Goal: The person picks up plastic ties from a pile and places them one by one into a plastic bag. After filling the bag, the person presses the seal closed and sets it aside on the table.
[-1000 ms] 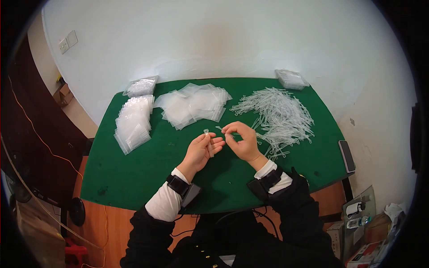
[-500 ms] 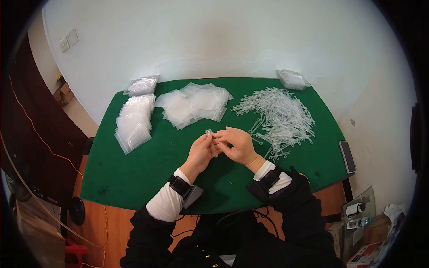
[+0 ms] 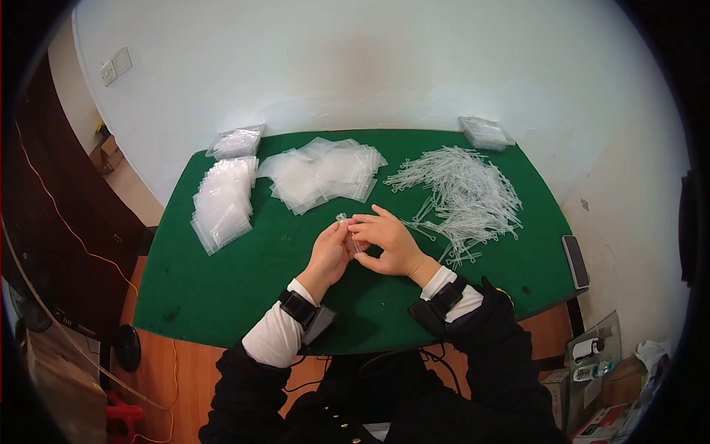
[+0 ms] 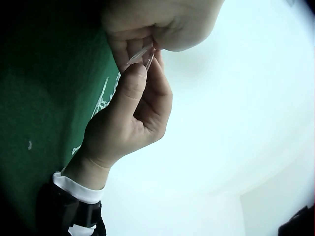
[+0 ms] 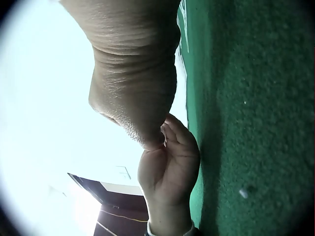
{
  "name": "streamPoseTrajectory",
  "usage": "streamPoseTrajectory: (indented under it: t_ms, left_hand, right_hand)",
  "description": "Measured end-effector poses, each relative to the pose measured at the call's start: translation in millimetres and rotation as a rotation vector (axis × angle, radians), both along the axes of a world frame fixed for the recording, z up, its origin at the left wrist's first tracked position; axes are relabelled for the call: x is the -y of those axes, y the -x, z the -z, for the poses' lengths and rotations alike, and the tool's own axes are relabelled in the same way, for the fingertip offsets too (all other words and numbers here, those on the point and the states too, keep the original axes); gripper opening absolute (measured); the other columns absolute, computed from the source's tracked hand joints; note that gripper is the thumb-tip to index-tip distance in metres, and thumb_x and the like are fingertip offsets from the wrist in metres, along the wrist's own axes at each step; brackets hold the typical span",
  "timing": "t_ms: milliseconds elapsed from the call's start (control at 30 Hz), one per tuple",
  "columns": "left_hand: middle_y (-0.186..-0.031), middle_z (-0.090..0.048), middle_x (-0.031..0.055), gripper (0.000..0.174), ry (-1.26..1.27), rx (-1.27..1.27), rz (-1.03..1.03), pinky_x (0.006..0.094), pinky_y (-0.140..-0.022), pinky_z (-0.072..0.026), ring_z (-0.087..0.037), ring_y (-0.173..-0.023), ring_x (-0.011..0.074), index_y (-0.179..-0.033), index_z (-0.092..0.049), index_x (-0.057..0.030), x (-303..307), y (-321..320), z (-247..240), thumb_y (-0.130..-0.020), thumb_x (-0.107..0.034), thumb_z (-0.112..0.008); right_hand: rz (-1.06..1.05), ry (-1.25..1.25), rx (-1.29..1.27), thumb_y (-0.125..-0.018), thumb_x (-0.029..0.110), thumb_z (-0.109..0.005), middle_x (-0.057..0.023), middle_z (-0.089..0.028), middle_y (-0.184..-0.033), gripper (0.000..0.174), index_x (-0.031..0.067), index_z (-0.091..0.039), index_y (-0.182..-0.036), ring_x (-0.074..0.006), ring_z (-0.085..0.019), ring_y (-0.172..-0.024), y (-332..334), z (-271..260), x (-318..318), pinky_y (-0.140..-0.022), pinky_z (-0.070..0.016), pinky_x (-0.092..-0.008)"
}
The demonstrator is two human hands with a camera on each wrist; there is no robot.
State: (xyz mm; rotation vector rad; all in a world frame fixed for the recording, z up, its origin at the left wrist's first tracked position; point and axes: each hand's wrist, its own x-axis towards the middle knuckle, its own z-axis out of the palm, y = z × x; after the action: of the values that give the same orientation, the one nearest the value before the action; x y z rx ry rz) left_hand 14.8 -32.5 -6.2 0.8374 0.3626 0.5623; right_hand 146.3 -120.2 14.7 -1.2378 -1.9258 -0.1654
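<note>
In the head view the left hand (image 3: 329,255) grips a small bunch of clear plastic pieces (image 3: 341,217), whose looped end sticks up past its thumb. Close against it, the right hand (image 3: 392,244) has its fingertips on the same pieces, one finger raised. The left wrist view shows the right hand (image 4: 125,118) pinching clear strips (image 4: 141,53) between thumb and fingers, below the left hand (image 4: 160,24). From the right wrist the two hands meet, and what they hold is mostly hidden.
Loose looped clear sticks (image 3: 470,192) are heaped at the right. Clear bags lie spread at the back middle (image 3: 318,174) and stacked at the left (image 3: 222,207). Wrapped packs stand in the back corners (image 3: 235,142) (image 3: 484,133). A phone-like object (image 3: 574,260) lies at the right edge.
The right hand has moved left from beside the left hand to touch it and the pieces there. Its fingers have spread since half a second ago. The left hand has hardly moved.
</note>
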Motion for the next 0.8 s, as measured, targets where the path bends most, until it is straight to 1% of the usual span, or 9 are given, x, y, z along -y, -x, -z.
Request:
streamPoseTrajectory:
  t_ms: [200, 433, 567, 800]
  left_hand:
    - [-0.093, -0.057, 0.0088, 0.026, 0.009, 0.008, -0.017, 0.0311, -0.07, -0.0497, -0.059, -0.077, 0.0182, -0.105, -0.046, -0.0021, -2.5, 1.0, 3.1, -0.096, -0.02, -0.03]
    - [-0.094, -0.057, 0.0096, 0.027, 0.062, 0.058, -0.011, 0.0324, -0.072, -0.0499, -0.059, -0.078, 0.0183, -0.107, -0.045, -0.0008, -0.8, 0.9, -0.5, -0.096, -0.019, -0.029]
    - [-0.094, -0.057, 0.0098, 0.027, 0.044, 0.08, 0.004, 0.0324, -0.072, -0.0498, -0.059, -0.079, 0.0182, -0.106, -0.046, -0.0015, -1.6, 1.0, 1.3, -0.096, -0.019, -0.028]
    - [-0.092, -0.056, 0.0088, 0.024, 0.027, 0.072, 0.015, 0.0312, -0.072, -0.0497, -0.059, -0.079, 0.0177, -0.101, -0.046, -0.0031, -2.8, 2.1, 3.0, -0.096, -0.019, -0.029]
  right_hand:
    - [-0.011, 0.04, 0.049, -0.066, 0.019, -0.066, -0.0053, -0.059, -0.105, 0.032, 0.0068, -0.059, -0.095, -0.0241, -0.051, -0.109, 0.5, -1.9, 0.5, -0.098, -0.0303, -0.0481]
    - [-0.02, 0.052, 0.088, -0.064, 0.019, -0.068, -0.003, -0.059, -0.105, 0.024, 0.0083, -0.06, -0.085, -0.0242, -0.048, -0.111, -3.1, 1.1, -1.2, -0.098, -0.0305, -0.048]
    - [-0.026, 0.075, 0.069, -0.065, 0.019, -0.068, -0.0032, -0.059, -0.105, 0.02, 0.0084, -0.06, -0.08, -0.0245, -0.048, -0.112, -2.1, -1.3, -0.3, -0.098, -0.0304, -0.0479]
    - [-0.025, 0.079, 0.039, -0.065, 0.019, -0.069, -0.0036, -0.059, -0.105, 0.021, 0.0081, -0.06, -0.081, -0.0249, -0.048, -0.111, -1.3, 1.0, -0.7, -0.098, -0.0311, -0.0465]
